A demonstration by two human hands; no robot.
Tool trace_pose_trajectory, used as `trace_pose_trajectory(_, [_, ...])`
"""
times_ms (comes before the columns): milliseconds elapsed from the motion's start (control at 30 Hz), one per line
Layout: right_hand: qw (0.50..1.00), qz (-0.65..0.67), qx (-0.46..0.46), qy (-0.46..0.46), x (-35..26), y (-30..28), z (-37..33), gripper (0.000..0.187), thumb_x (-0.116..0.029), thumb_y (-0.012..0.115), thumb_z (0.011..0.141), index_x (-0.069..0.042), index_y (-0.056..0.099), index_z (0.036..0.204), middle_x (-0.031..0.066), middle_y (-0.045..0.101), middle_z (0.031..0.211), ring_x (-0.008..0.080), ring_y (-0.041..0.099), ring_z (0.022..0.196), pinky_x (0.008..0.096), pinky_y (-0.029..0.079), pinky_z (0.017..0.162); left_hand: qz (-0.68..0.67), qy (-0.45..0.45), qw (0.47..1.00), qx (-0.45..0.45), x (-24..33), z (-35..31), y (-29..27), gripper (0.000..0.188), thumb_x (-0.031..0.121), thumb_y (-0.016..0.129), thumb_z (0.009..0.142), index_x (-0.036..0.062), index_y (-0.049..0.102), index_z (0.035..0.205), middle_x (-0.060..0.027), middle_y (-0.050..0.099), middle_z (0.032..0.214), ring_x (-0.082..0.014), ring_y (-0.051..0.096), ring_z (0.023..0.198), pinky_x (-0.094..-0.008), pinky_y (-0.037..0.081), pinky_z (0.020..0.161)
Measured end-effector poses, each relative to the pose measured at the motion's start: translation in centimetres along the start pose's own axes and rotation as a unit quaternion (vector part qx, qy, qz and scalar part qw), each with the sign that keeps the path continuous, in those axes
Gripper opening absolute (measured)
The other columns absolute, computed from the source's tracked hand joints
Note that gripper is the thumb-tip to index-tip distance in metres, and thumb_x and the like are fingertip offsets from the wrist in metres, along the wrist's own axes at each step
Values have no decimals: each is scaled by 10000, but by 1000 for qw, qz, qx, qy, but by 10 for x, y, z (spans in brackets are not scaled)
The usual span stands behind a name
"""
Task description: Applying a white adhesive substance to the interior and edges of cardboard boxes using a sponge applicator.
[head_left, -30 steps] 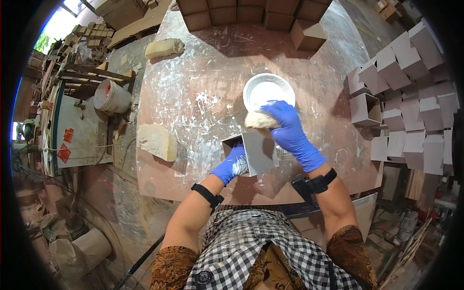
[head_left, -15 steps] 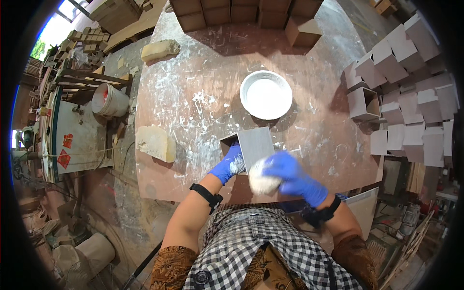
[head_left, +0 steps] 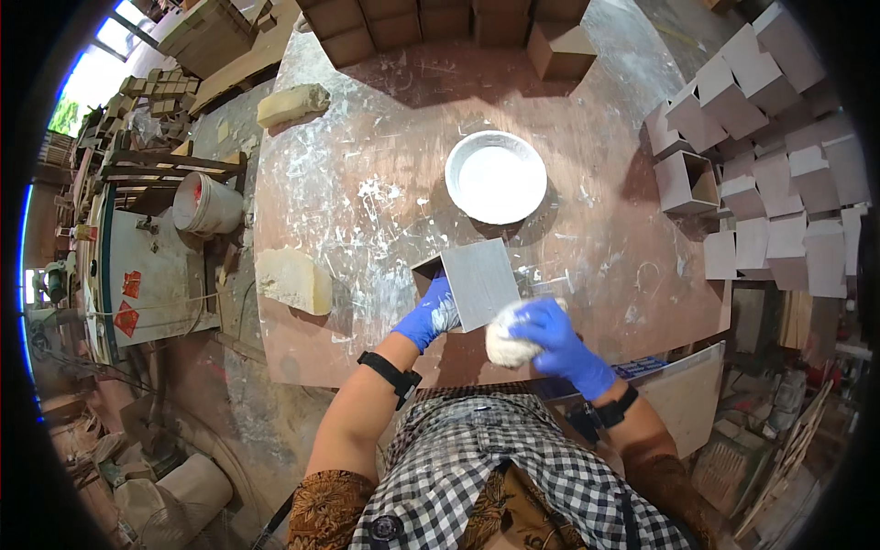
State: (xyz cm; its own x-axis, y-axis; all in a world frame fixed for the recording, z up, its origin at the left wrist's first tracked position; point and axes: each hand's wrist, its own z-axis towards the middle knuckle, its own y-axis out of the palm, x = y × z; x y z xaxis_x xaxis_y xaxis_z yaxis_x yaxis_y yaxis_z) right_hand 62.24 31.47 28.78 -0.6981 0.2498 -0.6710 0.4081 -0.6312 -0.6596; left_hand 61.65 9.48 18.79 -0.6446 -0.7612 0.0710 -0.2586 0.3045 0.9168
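My left hand, in a blue glove smeared white, reaches into the open end of a small box and holds it up above the table's near edge. A greyish-white coat covers the box's upper face; its inside is dark brown. Most of the left fingers are hidden within the box. My right hand, gloved in blue too, is closed round a whitish sponge just off the box's lower right corner. Beyond the box stands a round white basin with white liquid or paste in it.
Two yellowish foam blocks lie along the left of the stained table. Brown boxes line the far edge. Coated pale boxes are stacked at the right. A white bucket stands beyond the table's left side.
My right hand has moved a little to the right with the sponge, away from the box's face. The left hand and box stay nearly in place; the view has shifted slightly.
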Motion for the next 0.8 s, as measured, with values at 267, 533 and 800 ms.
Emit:
trace_pose_trajectory(267, [994,-8,109,-18,17,-14,84,462,25,555,519,-104,637,954,96,603,935,297,547,885,387,425,774,682,164,712,17,3,-3,-15,364,261,438,906,71,452,1216,-108,546,1143,-235,525,1036,-368,413,915])
trace_pose_trajectory(533, [998,-41,49,6,16,17,85,430,-24,584,556,-147,621,967,70,585,923,280,533,875,388,394,778,835,18,549,-45,28,-1,71,381,236,311,943,86,397,1283,-117,457,1262,-218,454,1143,-318,392,954])
trace_pose_trajectory(800, [996,39,-56,60,-28,-11,-13,436,-24,618,547,-120,626,971,92,584,938,293,535,894,399,404,795,199,44,976,72,-1,-8,4,407,239,248,947,33,409,1260,-131,497,1226,-232,488,1093,-344,406,920])
